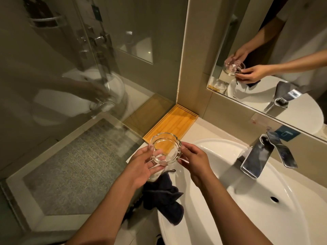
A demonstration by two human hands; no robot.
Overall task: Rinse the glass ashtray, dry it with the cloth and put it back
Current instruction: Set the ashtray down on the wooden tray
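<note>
Both bare forearms rise from the bottom edge of the frame and converge toward the centre. The left hand (145, 160) sits just left of centre, palm turned up and inward, its fingers spread and curled, with the thumb lifted toward the upper left and the fingertips pointing right. The right hand (194, 159) sits just right of centre, back of the hand facing the camera, wrist bent slightly down, its fingers reaching left toward the other hand. The two hands face each other, close but not touching, cupped around the glass ashtray (166, 147) held between their fingertips.
</note>
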